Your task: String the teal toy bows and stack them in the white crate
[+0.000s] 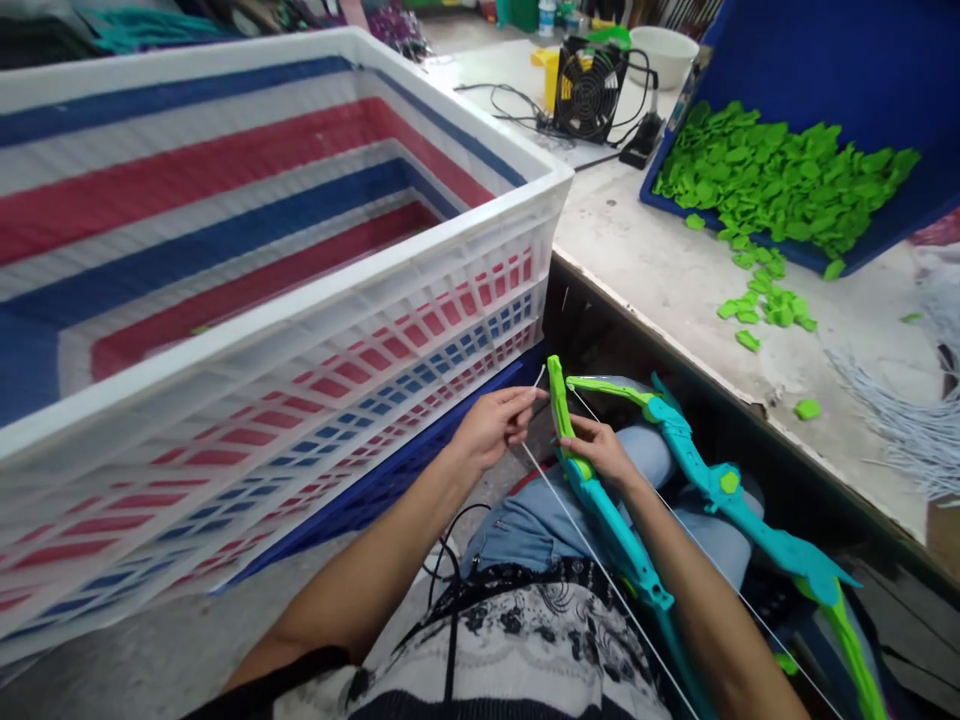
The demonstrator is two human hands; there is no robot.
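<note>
My left hand (487, 425) pinches a white string (574, 515) near its end, just left of a green limb tip. My right hand (606, 452) is closed around the green limb of a turquoise toy bow (616, 530), whose tip points up and away from me. The string runs from my left fingers down past my lap. Across my legs, right of that, lies a second turquoise and green toy bow (690, 455) with a white string along it. My right forearm covers part of the space between the two bows.
A large white crate (450, 270) with a striped liner stands on the left. Along the right runs a worktable (622, 240). On it are a tipped blue bin (817, 70) of green plastic pieces (787, 180), loose pieces, a bundle of white strings (900, 410) and a black fan (590, 90).
</note>
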